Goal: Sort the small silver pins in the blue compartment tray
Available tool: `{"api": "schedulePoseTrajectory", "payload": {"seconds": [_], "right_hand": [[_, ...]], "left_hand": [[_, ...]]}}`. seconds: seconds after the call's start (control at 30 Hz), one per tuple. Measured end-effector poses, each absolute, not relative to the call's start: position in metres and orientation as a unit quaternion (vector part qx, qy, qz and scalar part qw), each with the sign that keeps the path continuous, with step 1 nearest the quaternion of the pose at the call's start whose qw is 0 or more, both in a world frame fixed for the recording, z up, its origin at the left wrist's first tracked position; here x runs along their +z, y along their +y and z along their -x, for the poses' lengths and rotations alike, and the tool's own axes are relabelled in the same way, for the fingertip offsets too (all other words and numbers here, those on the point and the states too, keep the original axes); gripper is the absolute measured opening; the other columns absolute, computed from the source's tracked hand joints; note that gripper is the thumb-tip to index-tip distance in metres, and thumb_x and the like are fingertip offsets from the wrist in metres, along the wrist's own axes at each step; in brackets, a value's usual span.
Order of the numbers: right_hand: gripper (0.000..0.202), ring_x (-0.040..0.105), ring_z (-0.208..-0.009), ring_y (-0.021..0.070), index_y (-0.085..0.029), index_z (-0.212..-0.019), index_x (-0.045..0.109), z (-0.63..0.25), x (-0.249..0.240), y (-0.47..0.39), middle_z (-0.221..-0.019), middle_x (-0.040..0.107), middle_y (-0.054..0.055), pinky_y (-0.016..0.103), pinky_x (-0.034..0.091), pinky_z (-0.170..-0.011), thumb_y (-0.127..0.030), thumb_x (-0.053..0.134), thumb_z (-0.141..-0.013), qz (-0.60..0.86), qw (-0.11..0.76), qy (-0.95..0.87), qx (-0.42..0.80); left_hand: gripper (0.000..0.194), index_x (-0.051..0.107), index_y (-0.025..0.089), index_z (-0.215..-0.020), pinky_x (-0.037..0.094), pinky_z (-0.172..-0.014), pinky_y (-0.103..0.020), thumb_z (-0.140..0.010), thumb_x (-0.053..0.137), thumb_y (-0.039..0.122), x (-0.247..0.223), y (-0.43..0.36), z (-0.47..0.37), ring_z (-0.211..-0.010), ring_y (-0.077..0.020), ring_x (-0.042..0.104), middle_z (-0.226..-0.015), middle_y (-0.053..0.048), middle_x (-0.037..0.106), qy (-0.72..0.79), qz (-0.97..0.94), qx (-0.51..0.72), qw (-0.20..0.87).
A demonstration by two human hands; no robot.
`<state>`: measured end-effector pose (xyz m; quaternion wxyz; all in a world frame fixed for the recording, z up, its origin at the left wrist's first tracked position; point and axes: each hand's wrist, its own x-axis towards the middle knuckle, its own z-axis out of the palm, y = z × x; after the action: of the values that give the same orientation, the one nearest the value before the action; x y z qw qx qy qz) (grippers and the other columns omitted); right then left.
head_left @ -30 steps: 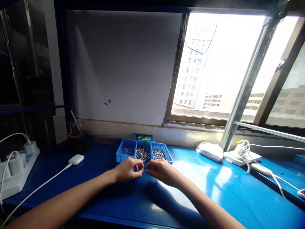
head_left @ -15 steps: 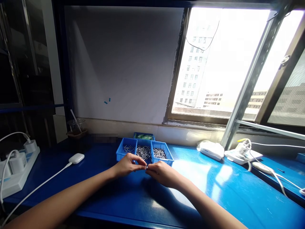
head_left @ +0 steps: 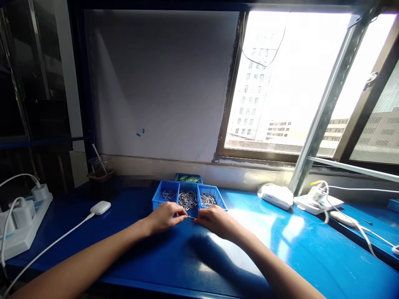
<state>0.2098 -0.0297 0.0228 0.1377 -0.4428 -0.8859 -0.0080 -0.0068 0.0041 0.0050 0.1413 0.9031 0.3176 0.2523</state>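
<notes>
Two bare hands meet over a blue table (head_left: 162, 261), a thin piece (head_left: 191, 216) stretched across the narrow gap between them. The left hand (head_left: 165, 216) pinches one end between thumb and fingertips, its other fingers curled. The right hand (head_left: 215, 221), back upward, appears to pinch the opposite end; its fingertips are partly hidden. Whether the piece is a single part or two set end to end is too small to tell.

Just beyond the left hand sits the left bin (head_left: 158, 204), with a few loose metal pins (head_left: 168, 194) in it. Just beyond the right hand is the right bin (head_left: 223, 204), well filled, and past the gap between the hands lies a dense heap (head_left: 187, 199) of similar pins. Farther out from both hands, a back bin (head_left: 177, 180) holds something green. Well to the left of the left hand rests a white case (head_left: 100, 207) on a cable (head_left: 67, 234).

The step in hand looks like two-handed fingertip work on the piece, held clear of the bins. The next move would seem to call for a steady pinch at both ends, kept in line.
</notes>
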Motion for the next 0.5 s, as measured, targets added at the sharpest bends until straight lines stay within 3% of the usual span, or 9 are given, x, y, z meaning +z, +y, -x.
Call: {"api": "schedulePoseTrajectory", "payload": {"seconds": [0.23,0.5], "right_hand": [[0.02,0.06,-0.072,0.0147,-0.019,-0.086,0.066,-0.2022,0.027,-0.0383,-0.08,0.068,0.003,0.024,0.043,-0.067,-0.021,0.048,-0.092,0.385,0.202,-0.9,0.015],[0.019,0.06,-0.068,0.0163,-0.02,-0.082,0.068,-0.2082,0.0179,-0.0321,-0.077,0.069,0.004,0.025,0.04,-0.06,-0.021,0.05,-0.088,0.427,0.125,-0.895,0.026]], "left_hand": [[0.009,0.067,0.017,-0.08,0.038,-0.058,-0.021,-0.082,0.063,0.025,-0.0047,0.0031,0.0026,-0.066,-0.0139,0.058,-0.073,0.0,0.065,0.313,-0.92,0.204,0.114],[0.013,0.062,0.016,-0.081,0.037,-0.059,-0.021,-0.087,0.06,0.028,0.0035,0.0036,0.0058,-0.067,-0.0136,0.056,-0.074,0.0,0.063,0.326,-0.916,0.207,0.105]]}}
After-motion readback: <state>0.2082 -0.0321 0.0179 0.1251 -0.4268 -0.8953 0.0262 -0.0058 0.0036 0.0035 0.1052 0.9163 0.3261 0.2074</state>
